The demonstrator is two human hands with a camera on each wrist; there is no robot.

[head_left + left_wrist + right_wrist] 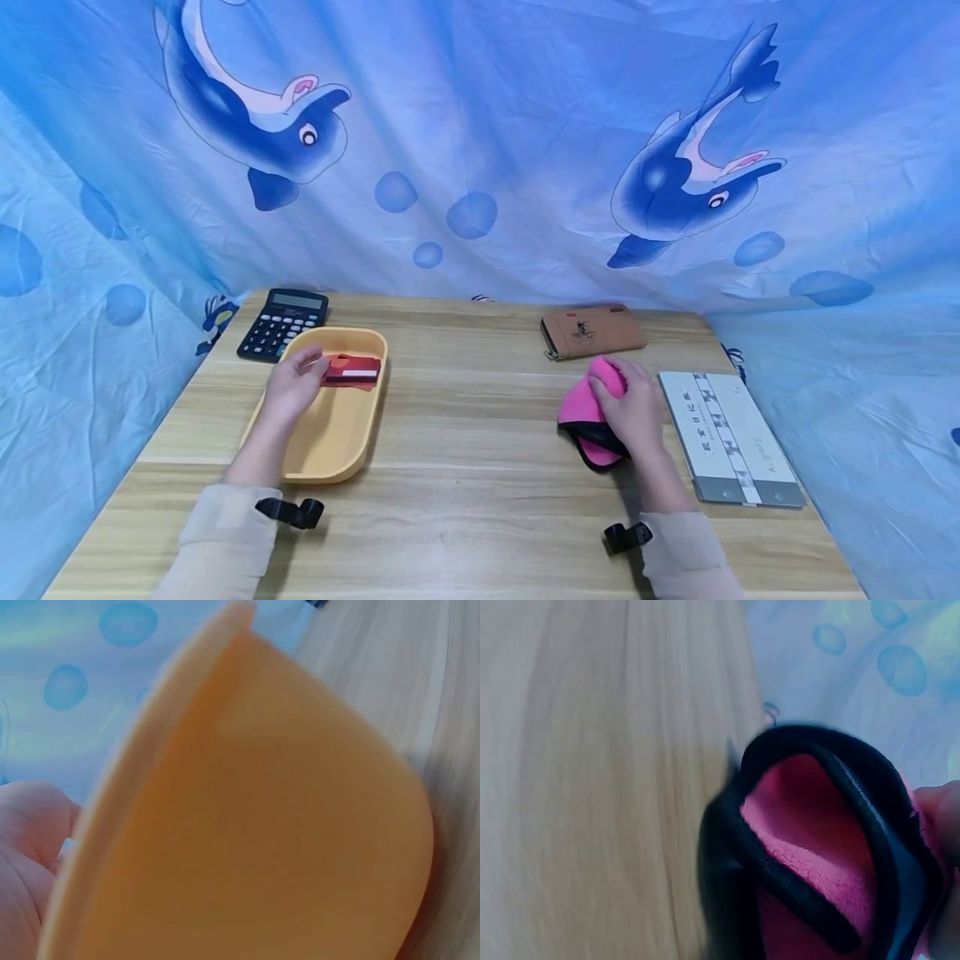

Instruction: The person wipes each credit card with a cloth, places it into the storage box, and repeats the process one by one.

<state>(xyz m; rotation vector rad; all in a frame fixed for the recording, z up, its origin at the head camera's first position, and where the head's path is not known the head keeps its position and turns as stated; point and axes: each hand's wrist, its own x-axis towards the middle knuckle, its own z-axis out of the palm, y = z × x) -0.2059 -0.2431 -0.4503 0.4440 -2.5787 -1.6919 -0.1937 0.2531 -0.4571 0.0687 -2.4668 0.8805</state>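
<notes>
My left hand [295, 385] is over the yellow tray [322, 477], its fingertips close to the red cards [354, 372] lying at the tray's far end. Whether the fingers touch the cards cannot be told. The tray's wall [285, 795] fills most of the left wrist view and hides part of that hand [30, 855]. On the right, my right hand [636, 410] grips a soft pink fabric pouch [581, 402] with black edging. The right wrist view shows the pouch's fleecy pink inside [810, 817] through a gap between its black borders.
A black calculator [283, 323] is behind the tray at the far left. Near the back edge, a brown zip wallet [600, 331] lies beyond the pouch. A grey-white notebook [727, 437] with a patterned band is to the right. Blue dolphin-print cloth [480, 150] hangs around the table.
</notes>
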